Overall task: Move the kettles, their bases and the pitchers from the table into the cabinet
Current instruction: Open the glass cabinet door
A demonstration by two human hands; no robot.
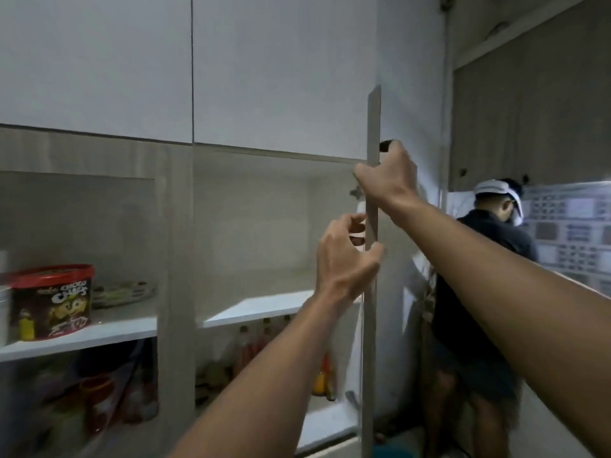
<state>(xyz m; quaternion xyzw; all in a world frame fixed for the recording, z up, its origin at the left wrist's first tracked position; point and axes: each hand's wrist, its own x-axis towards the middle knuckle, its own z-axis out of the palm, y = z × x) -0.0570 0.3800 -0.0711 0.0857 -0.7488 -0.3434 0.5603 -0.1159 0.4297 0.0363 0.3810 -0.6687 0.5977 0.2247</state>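
No kettle, base or pitcher is in view. The cabinet door [373, 127] stands open, seen edge-on. My right hand [388, 175] grips the door at its dark handle [385, 145], fingers wrapped around the edge. My left hand [344, 256] is lower on the same door edge, thumb and fingers closing around it. Behind the door the cabinet's upper white shelf [261, 307] is bare. The shelf below it [327, 421] holds several bottles at the back.
A left compartment holds a red Choco Chips tub [53, 302] and a plate [124, 292] on a white shelf. Cups and jars sit below. Another person [476, 292] stands close at the right, beside a white fridge-like body [401, 342].
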